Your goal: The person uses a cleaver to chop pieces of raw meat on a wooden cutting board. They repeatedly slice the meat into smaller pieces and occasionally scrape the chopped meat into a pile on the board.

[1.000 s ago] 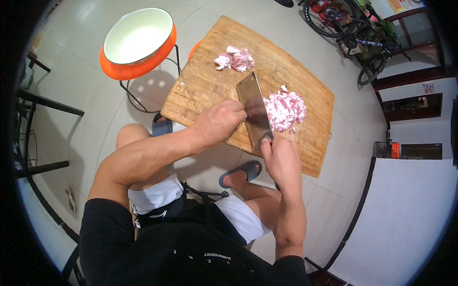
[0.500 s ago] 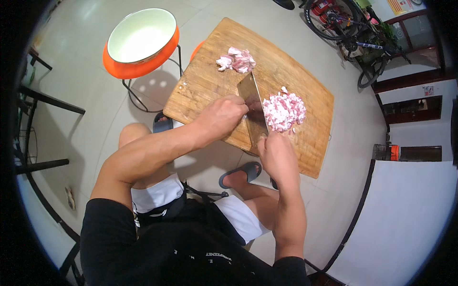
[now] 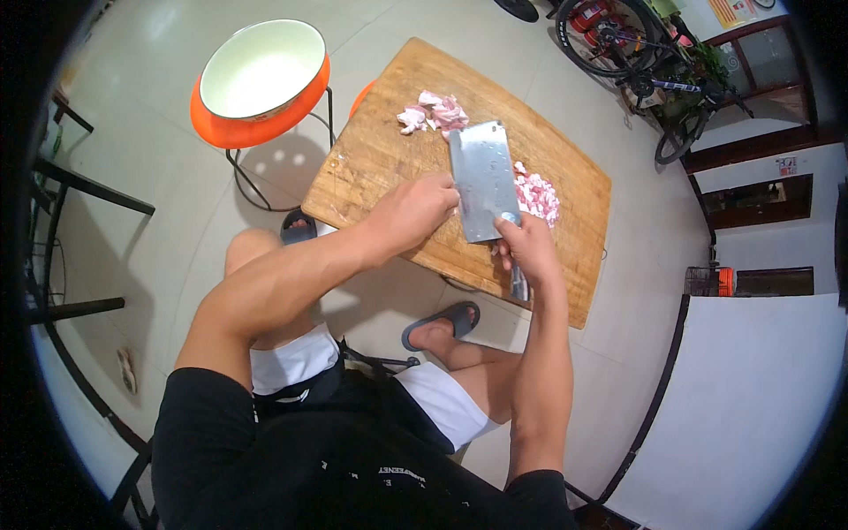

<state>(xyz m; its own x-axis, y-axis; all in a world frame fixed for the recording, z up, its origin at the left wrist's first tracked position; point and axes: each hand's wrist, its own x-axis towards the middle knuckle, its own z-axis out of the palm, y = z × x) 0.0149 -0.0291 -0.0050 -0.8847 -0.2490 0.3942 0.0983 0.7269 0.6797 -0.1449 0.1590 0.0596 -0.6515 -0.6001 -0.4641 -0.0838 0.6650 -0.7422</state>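
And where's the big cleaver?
In the head view, the cleaver is just right of centre, held in the right hand over the wooden chopping board, between the left hand and the diced meat.

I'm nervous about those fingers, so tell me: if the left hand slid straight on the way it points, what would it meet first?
The left hand would most likely meet the cleaver blade first, right beside it; whether they already touch is unclear.

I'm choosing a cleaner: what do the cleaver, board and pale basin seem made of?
Cleaver: probably steel; smooth, grey, shiny. Board: apparently wood; fairly matt, tan, visible grain. Pale basin: perhaps enamelled metal, possibly plastic; smooth interior, dark rim.
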